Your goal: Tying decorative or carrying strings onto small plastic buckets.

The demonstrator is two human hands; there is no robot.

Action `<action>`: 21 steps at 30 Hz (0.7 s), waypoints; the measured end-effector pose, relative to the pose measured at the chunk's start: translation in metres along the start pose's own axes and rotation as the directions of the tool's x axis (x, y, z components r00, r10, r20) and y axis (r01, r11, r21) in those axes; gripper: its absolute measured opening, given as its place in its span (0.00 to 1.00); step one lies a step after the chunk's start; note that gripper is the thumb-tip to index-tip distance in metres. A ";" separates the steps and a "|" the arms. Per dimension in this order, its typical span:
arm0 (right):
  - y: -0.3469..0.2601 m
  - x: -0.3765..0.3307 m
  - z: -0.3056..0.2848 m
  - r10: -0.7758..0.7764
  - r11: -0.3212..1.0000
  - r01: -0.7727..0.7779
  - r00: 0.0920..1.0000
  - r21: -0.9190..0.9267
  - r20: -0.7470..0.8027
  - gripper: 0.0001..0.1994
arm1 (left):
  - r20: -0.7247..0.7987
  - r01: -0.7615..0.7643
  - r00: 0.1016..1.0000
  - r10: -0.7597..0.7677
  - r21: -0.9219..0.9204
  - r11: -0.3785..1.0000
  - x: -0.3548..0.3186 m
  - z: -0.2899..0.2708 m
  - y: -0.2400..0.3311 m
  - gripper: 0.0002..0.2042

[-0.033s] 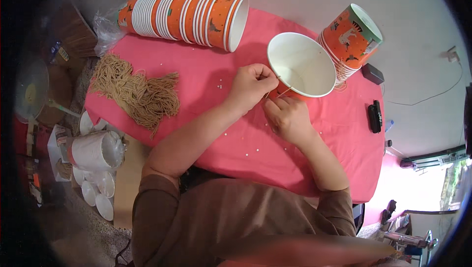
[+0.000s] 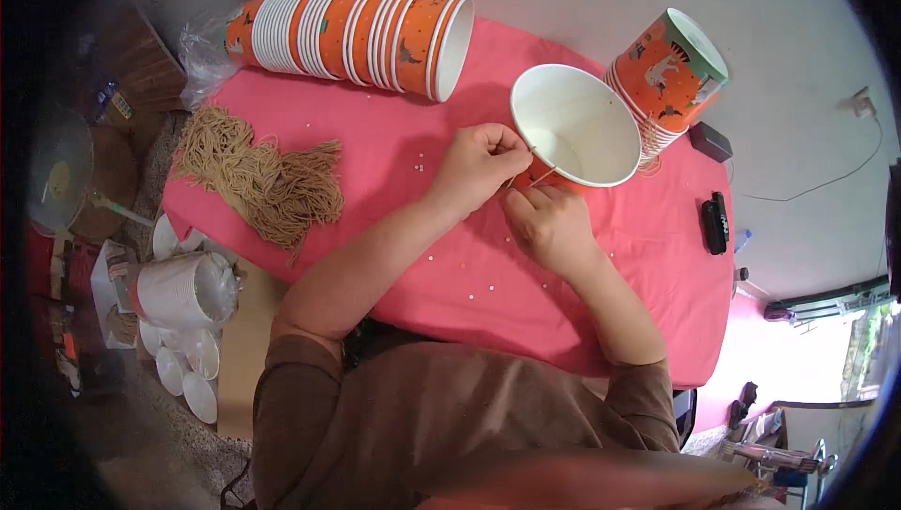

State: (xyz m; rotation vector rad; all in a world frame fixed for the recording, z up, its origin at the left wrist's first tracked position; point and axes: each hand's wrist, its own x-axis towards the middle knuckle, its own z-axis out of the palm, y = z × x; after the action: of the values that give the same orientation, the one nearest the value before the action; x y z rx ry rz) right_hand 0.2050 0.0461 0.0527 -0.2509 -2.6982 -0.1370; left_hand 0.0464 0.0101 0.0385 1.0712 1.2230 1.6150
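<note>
On our desk (image 2: 535,322) we count one unstacked tub (image 2: 574,127) bearing two cord strands (image 2: 544,175); our left hand (image 2: 486,163) pinches one, our curled right hand (image 2: 551,228) pinches the other.

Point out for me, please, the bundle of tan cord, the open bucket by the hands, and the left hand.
Bundle of tan cord (image 2: 265,178): head view, middle of the strands.
Open bucket (image 2: 584,123): head view, white inner wall.
Left hand (image 2: 478,166): head view, back of the hand.
</note>
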 end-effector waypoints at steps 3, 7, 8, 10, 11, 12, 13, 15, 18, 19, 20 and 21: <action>0.000 -0.005 -0.002 0.151 0.982 -0.134 0.981 -0.134 0.125 0.04 | 0.112 -0.035 0.993 0.024 0.104 0.994 0.002 -0.010 0.018 0.05; 0.004 -0.007 -0.012 0.106 0.987 -0.110 0.994 -0.119 -0.039 0.07 | 0.026 -0.317 0.942 0.336 0.402 0.859 0.009 -0.030 0.022 0.08; 0.003 -0.006 -0.017 0.098 0.985 -0.102 0.994 -0.136 -0.040 0.06 | 0.123 -0.477 0.857 0.500 0.558 0.680 0.010 -0.030 0.028 0.10; 0.002 -0.006 -0.026 0.088 0.983 -0.093 0.995 -0.157 -0.041 0.06 | 0.248 -0.599 0.739 0.626 0.667 0.443 0.013 -0.031 0.029 0.11; 0.003 -0.007 -0.031 0.094 0.983 -0.099 0.995 -0.157 -0.042 0.07 | 0.308 -0.620 0.752 0.584 0.632 0.465 0.016 -0.032 0.026 0.11; 0.004 -0.008 -0.037 0.099 0.982 -0.105 0.994 -0.157 -0.043 0.07 | 0.367 -0.637 0.758 0.540 0.597 0.488 0.018 -0.033 0.023 0.11; 0.005 -0.008 -0.044 0.117 0.983 -0.122 0.992 -0.134 -0.045 0.07 | 0.426 -0.650 0.758 0.494 0.562 0.511 0.019 -0.035 0.020 0.11; 0.018 -0.020 -0.054 0.177 0.966 -0.172 0.984 -0.193 0.007 0.07 | 0.443 -0.661 0.750 0.491 0.537 0.525 0.021 -0.040 0.026 0.09; 0.035 -0.029 -0.069 0.296 0.929 -0.310 0.950 -0.201 -0.097 0.18 | 0.366 -0.498 0.858 0.361 0.422 0.758 0.016 -0.052 0.037 0.07; 0.043 -0.035 -0.070 0.326 0.914 -0.343 0.939 -0.217 -0.108 0.27 | 0.369 -0.503 0.855 0.364 0.420 0.755 0.016 -0.053 0.035 0.07; 0.047 -0.036 -0.074 0.324 0.914 -0.341 0.940 -0.218 -0.112 0.27 | 0.337 -0.454 0.876 0.345 0.334 0.826 0.016 -0.053 0.033 0.07; 0.049 -0.036 -0.078 0.346 0.919 -0.358 0.933 -0.167 -0.097 0.29 | 0.308 -0.400 0.895 0.321 0.240 0.884 0.015 -0.053 0.031 0.07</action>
State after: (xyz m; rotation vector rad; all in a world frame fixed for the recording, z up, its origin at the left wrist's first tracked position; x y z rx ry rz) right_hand 0.2784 0.0783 0.1113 -0.7684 -2.5269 -0.2788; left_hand -0.0122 0.0038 0.0623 1.7380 1.1565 1.5210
